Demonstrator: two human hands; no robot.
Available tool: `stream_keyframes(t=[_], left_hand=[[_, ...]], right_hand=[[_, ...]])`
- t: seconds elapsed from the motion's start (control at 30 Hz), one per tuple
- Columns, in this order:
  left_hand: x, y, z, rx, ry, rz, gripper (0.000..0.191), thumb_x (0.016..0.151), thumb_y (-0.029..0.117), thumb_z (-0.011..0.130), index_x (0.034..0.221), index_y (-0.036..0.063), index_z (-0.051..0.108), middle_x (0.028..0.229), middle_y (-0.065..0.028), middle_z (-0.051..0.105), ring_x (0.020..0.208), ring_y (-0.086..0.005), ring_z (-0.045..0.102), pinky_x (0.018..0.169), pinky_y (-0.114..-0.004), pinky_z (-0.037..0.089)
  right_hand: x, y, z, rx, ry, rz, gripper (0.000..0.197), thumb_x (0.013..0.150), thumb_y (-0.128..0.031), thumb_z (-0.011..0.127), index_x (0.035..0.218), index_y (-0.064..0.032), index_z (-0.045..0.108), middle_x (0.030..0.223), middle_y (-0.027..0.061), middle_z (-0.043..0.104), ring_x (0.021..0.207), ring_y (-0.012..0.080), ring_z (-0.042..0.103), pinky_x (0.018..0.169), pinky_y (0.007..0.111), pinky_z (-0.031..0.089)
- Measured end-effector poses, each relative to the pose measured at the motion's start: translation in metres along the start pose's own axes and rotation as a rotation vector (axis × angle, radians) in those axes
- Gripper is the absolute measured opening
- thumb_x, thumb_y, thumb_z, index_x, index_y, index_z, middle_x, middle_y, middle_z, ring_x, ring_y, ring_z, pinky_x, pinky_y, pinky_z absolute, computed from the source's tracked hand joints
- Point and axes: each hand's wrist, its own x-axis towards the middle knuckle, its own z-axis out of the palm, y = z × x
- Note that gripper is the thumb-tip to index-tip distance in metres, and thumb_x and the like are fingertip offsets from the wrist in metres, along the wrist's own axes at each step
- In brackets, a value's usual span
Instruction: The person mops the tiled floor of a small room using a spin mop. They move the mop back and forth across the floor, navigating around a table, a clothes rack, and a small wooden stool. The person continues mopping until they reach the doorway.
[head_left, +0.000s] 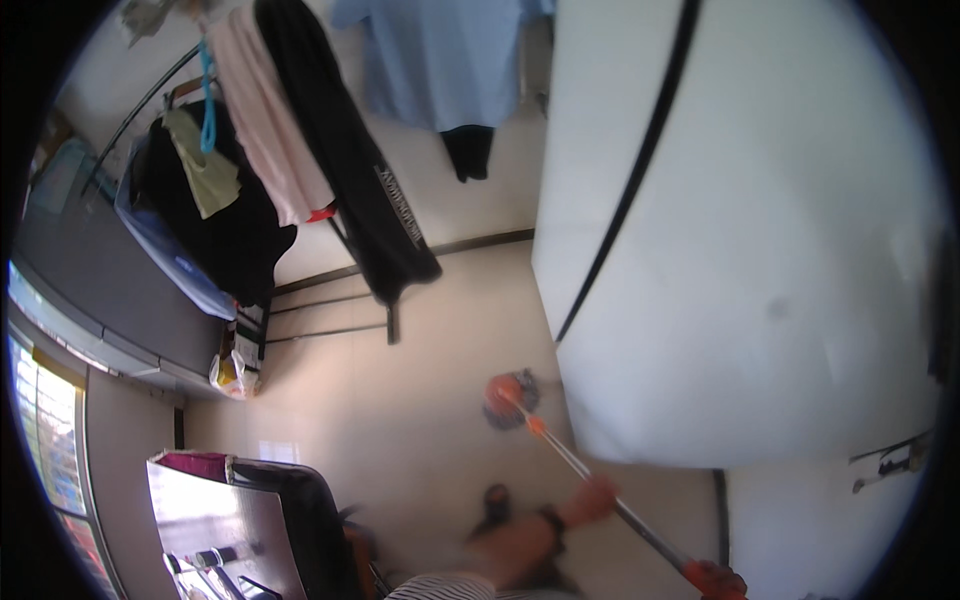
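Observation:
A spin mop with a silver pole (562, 454) slants from the lower right up to its orange-red head (505, 393). Grey strands (529, 386) spread around that head on the floor, beside the bottom of a large white cabinet (720, 262). Partway along the pole, my left hand (595, 499) is wrapped around it, slightly blurred. My right hand (726, 579) grips the red upper end of the pole near the picture's bottom edge and is partly cut off. Below my left forearm, a dark shoe (496, 501) shows on the tiles.
A garment rack (326, 330) with hanging clothes (255, 127) stands at the upper left. A blue shirt (442, 60) hangs by the wall. Close by on my left is a shiny-topped table (217, 510) with a black chair or bag-like item (311, 525). A plastic bag (236, 376) sits by the grey cabinet (112, 277).

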Motion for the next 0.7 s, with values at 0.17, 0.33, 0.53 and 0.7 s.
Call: stream_keyframes(t=[0.17,0.33,0.53,0.7], left_hand=[[-0.038,-0.060,-0.058,-0.003,0.245,-0.264,0.011,0.081,0.015,0.069,0.085,0.0048,0.067,0.099,-0.0161,0.068,0.105,-0.0357,0.062,0.092,-0.046,0.052],[-0.082,-0.134,-0.096,-0.012,0.490,-0.488,0.008,0.077,0.011,0.068,0.084,0.0069,0.065,0.093,-0.0145,0.065,0.102,-0.0371,0.061,0.092,-0.046,0.051],[-0.172,-0.225,-0.103,0.061,0.867,-0.524,0.014,0.071,0.011,0.071,0.076,0.0102,0.058,0.084,-0.0115,0.063,0.092,-0.0365,0.061,0.087,-0.045,0.050],[-0.272,-0.258,-0.101,0.075,0.937,-0.590,0.022,0.074,0.014,0.074,0.075,0.0089,0.053,0.081,-0.0107,0.060,0.089,-0.0361,0.060,0.085,-0.045,0.050]], right_hand=[[0.049,0.024,0.045,0.139,-0.144,-0.094,0.014,0.093,-0.013,0.071,0.099,-0.0059,0.061,0.115,0.0183,0.069,0.118,0.0358,0.065,0.104,0.052,0.049],[0.098,0.059,0.099,0.331,-0.302,-0.196,0.015,0.093,-0.014,0.073,0.096,-0.0067,0.060,0.112,0.0180,0.069,0.117,0.0361,0.065,0.104,0.054,0.049],[0.142,0.074,0.181,0.403,-0.570,-0.277,0.011,0.096,-0.014,0.072,0.097,-0.0073,0.063,0.110,0.0163,0.070,0.113,0.0358,0.067,0.102,0.056,0.050],[0.143,0.089,0.254,0.468,-0.802,-0.216,0.017,0.081,-0.011,0.073,0.089,-0.0068,0.058,0.106,0.0167,0.071,0.121,0.0401,0.065,0.101,0.049,0.051]])
